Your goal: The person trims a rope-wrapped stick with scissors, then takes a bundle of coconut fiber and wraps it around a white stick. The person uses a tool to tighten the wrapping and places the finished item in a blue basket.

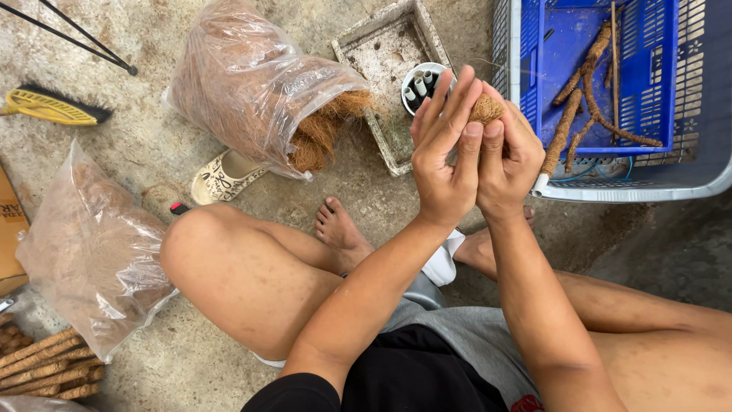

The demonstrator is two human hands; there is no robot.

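Left hand [444, 156] and right hand [505, 162] pressed palm to palm, fingers loosely straight, pinching a coir wad [486, 108], apparently round a stick, over rough concrete floor [152, 152]; blue crate [610, 84] just right.

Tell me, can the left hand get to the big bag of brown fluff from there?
Probably yes. The left hand is pressed against the right hand around a wad of brown fibre, but only bare floor lies between it and the open bag.
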